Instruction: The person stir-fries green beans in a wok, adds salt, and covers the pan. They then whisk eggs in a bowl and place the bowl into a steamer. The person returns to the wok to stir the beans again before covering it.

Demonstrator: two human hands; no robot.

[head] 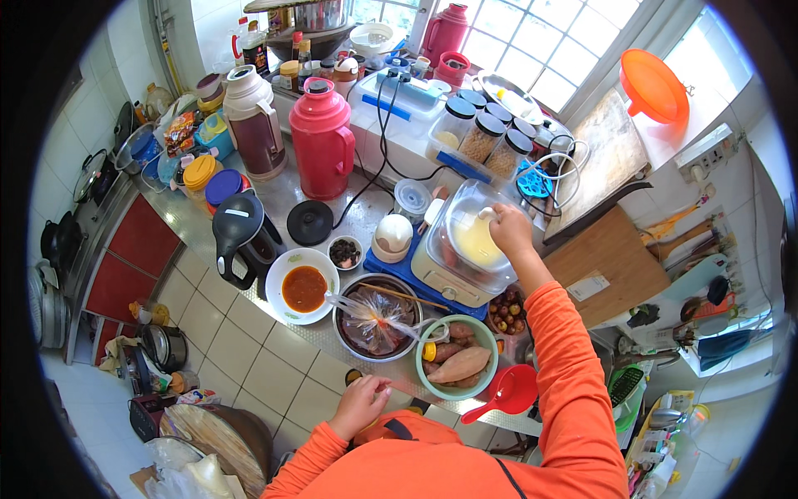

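Note:
My right hand (511, 229) grips a small white handle at the top of the transparent lid (477, 193) of a cream countertop electric cooker (446, 279). Pale yellow contents (477, 240) show through the plastic. Whether the lid is seated or slightly raised, I cannot tell. Close to my waist, my left hand (361, 402) hangs with loosely bent fingers and holds nothing. Between my hands stand a green basin of sweet potatoes (461, 365) and a metal bowl (341, 342) with a tied plastic bag (377, 321) in it. A red ladle (512, 390) lies beside the basin.
Along the counter stand a black electric kettle (246, 234), a bowl of reddish sauce (304, 289), a red thermos flask (321, 140) and a small dish of dark pieces (345, 252). Black cords (383, 134) cross behind them. Lidded grain jars (483, 137) and a wooden board (595, 162) border the cooker.

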